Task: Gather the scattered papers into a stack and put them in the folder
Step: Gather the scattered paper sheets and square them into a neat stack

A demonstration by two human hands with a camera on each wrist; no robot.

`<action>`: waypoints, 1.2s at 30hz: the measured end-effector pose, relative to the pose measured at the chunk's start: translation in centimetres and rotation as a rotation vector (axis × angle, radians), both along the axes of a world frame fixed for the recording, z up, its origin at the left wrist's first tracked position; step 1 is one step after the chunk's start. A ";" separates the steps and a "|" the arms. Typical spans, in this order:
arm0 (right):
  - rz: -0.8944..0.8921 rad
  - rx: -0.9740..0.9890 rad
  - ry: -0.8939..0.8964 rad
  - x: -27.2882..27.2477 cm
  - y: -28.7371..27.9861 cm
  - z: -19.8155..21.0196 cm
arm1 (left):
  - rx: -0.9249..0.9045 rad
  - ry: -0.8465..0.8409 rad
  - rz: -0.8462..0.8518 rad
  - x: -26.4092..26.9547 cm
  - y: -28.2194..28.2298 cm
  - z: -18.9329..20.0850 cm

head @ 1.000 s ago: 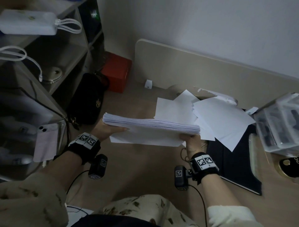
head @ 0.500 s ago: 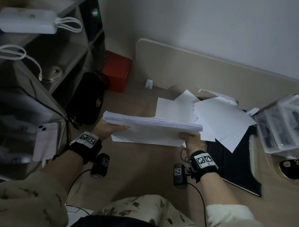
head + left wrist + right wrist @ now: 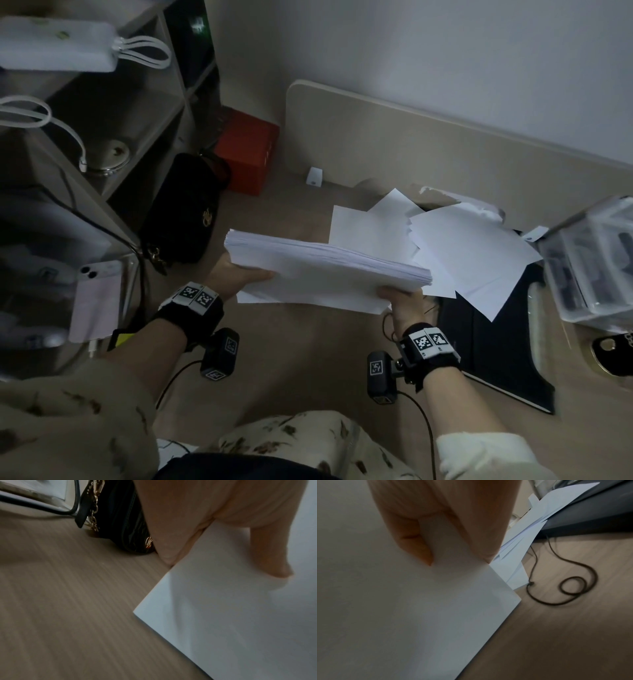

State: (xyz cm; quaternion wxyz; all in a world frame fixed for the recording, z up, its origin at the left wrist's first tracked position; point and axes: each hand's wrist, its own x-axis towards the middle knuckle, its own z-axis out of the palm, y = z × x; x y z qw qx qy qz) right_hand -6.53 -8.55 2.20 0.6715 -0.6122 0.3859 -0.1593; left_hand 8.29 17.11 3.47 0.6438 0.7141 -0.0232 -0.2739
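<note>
While both hands hold it clear of the wooden desk, the stack of white paper tilts with one face toward the person. The left hand grips the stack's left end, thumb pressed flat on that face, and the right hand grasps its lower right corner, thumb on the sheet. Loose sheets lie fanned toward the desk's back right, overlapping the dark folder near the right edge. A black handbag stands at the left edge, and a thin black cord loops on the desk beside the folder.
</note>
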 end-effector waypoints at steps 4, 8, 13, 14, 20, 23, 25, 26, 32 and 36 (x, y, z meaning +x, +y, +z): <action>-0.035 -0.033 -0.075 0.4 -0.2 0.7 | -0.012 -0.056 0.018 0.2 -0.6 0.8; -0.059 -0.017 -0.088 0.3 0.2 0.3 | 0.006 -0.070 0.018 0.2 -0.7 0.6; -0.041 -0.002 -0.022 -0.2 0.3 -0.9 | 0.076 -0.037 0.011 -0.2 -0.1 -0.3; -0.038 -0.014 -0.015 -0.2 0.0 -1.2 | 0.084 -0.036 -0.002 -0.1 -0.1 -0.3; -0.060 -0.048 -0.005 -0.3 -0.2 -1.6 | 0.128 -0.084 -0.013 -0.3 -0.6 0.6; -0.073 -0.027 -0.017 -0.6 -0.4 -0.9 | 0.127 -0.136 -0.001 -0.6 -1.4 2.0; -0.093 -0.031 -0.029 -0.9 -1.0 -0.5 | 0.169 -0.197 -0.023 -0.4 -2.0 3.2; -0.103 -0.037 -0.030 -1.2 -1.5 -0.3 | 0.189 -0.234 -0.042 -0.3 -2.4 4.1; -0.079 -0.183 -0.151 -2.6 -3.9 2.5 | 0.376 -0.563 -0.167 -0.1 -3.8 9.2; 0.032 -0.231 -0.144 -3.3 -4.6 3.6 | 0.595 -0.885 -0.280 -1.5 -5.2 12.6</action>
